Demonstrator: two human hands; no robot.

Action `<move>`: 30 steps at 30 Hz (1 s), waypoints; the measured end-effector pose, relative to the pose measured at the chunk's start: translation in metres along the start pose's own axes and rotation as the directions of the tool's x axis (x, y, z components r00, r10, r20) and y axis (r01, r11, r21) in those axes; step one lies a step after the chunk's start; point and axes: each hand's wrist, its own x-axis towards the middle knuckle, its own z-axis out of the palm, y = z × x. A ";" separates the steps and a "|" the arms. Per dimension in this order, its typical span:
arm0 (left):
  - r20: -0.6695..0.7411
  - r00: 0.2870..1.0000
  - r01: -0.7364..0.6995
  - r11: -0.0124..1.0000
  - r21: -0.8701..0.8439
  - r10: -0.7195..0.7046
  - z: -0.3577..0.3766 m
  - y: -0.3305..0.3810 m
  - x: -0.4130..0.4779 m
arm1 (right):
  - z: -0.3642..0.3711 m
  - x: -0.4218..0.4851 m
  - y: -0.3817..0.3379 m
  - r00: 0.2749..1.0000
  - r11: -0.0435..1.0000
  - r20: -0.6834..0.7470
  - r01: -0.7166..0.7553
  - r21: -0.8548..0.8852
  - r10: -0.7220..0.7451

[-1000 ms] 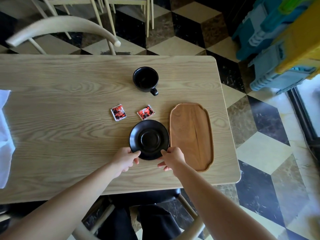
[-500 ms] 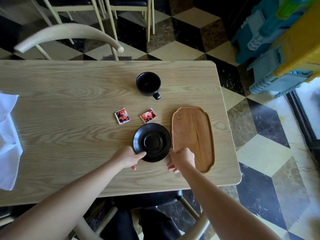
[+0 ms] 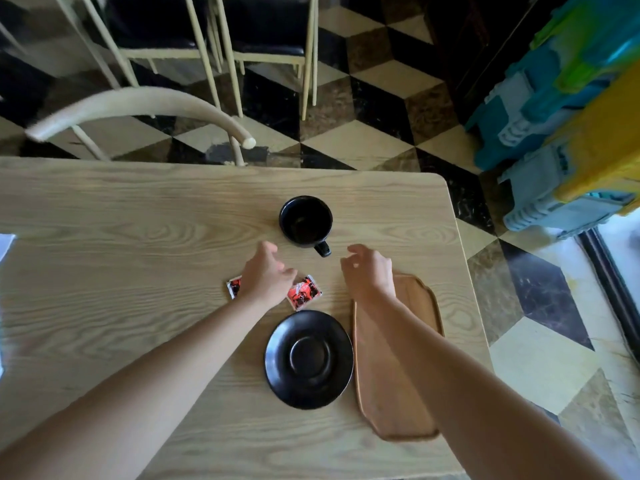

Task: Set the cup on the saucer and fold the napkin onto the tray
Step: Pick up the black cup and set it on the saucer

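A black cup [image 3: 305, 220] stands upright on the wooden table [image 3: 138, 237], its handle pointing toward me. A black saucer [image 3: 309, 359] lies nearer to me, bare. Right beside it lies an oblong wooden tray [image 3: 419, 306], partly under my right forearm. My left hand [image 3: 266, 275] hovers left of the cup with fingers apart, holding nothing. My right hand [image 3: 369, 270] hovers right of the cup handle, fingers curled loosely and apart, also holding nothing. A sliver of the white napkin [image 3: 6, 244] shows at the far left edge.
Two red sachets lie between cup and saucer: one [image 3: 304, 292] in view, the other [image 3: 234, 286] half hidden by my left hand. A pale chair back [image 3: 138, 105] stands beyond the table's far edge. Coloured plastic crates [image 3: 561, 126] sit on the chequered floor at right.
Both hands have let go of the saucer's rim and moved forward to either side of the cup. The view has tilted, so the saucer now lies lower in frame.
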 end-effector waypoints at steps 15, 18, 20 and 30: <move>0.031 0.999 0.017 0.964 -0.265 -0.010 0.020 -0.003 0.069 | 0.020 0.092 -0.014 0.965 0.978 0.177 0.172 0.120 -0.192; 0.059 0.998 0.000 0.957 -0.290 0.018 0.021 -0.003 0.070 | 0.026 0.092 -0.011 0.953 0.978 0.246 0.143 0.155 -0.178; 0.082 0.995 -0.024 0.955 -0.294 0.051 0.017 0.001 0.065 | 0.035 0.086 -0.011 0.943 0.973 0.268 0.158 0.167 -0.199; 0.143 0.973 -0.126 0.936 -0.329 0.181 -0.003 0.009 0.043 | 0.039 0.047 -0.012 0.966 0.951 0.140 0.179 0.250 -0.219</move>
